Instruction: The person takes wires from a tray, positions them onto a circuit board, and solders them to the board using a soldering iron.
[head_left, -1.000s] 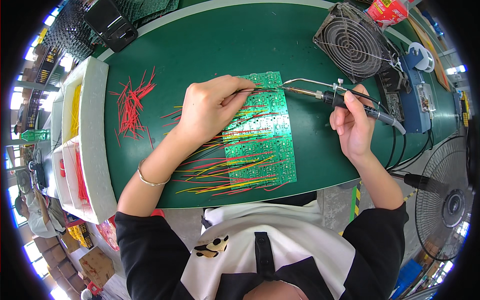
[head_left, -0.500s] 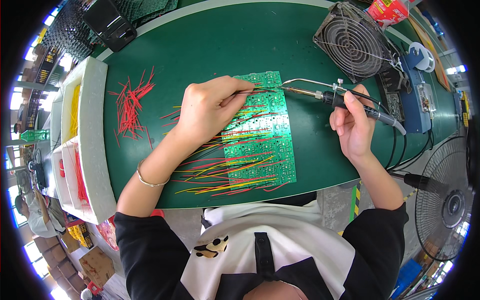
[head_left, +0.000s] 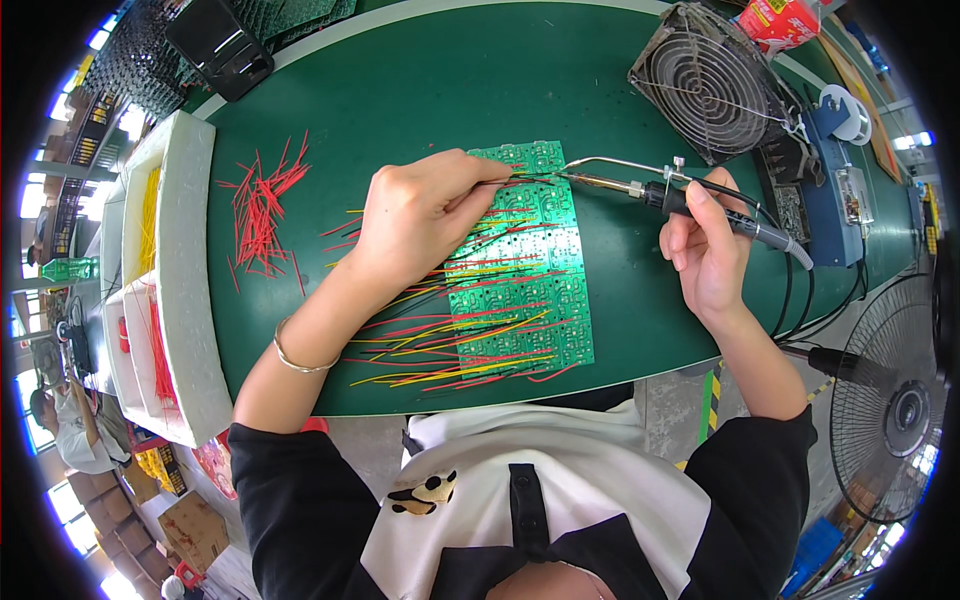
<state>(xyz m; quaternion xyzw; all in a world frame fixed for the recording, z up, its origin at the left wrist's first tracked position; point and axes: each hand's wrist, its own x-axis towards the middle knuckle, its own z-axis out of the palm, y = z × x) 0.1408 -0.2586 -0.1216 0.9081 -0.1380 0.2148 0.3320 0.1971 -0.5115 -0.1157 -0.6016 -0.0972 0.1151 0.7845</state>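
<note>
Wire [head_left: 528, 179] and soldering iron [head_left: 655, 194] over a green circuit board [head_left: 553, 235]

We see the circuit board lying flat on the green tabletop [head_left: 400, 100], just right of the frame's centre and longer from top to bottom than across. Red, yellow and black strands [head_left: 430, 318] lie in rows over its left part, many of their ends sticking out past its left edge.

At upper centre, we find the left hand [head_left: 420, 212] palm down, thumb and forefinger pinched together on the wire near the top of the board; we cannot tell how many strands are between them. A bracelet [head_left: 300, 357] circles that wrist.

To the right of centre, we see the right hand [head_left: 712, 250] gripping the dark handle of the soldering iron, whose tip points left to the board's upper right part. A thin curved metal tube [head_left: 620, 163] is clamped to the iron and ends near its tip. We cannot tell whether the tip touches the wire.

At left we see a loose heap of red wires [head_left: 263, 215], and beside it a white divided box [head_left: 190, 300] with yellow wires [head_left: 151, 225] in its upper part and more red ones below. A square fan [head_left: 705, 90] with a round grille stands at upper right, and a round standing fan [head_left: 905, 412] at lower right.
</note>
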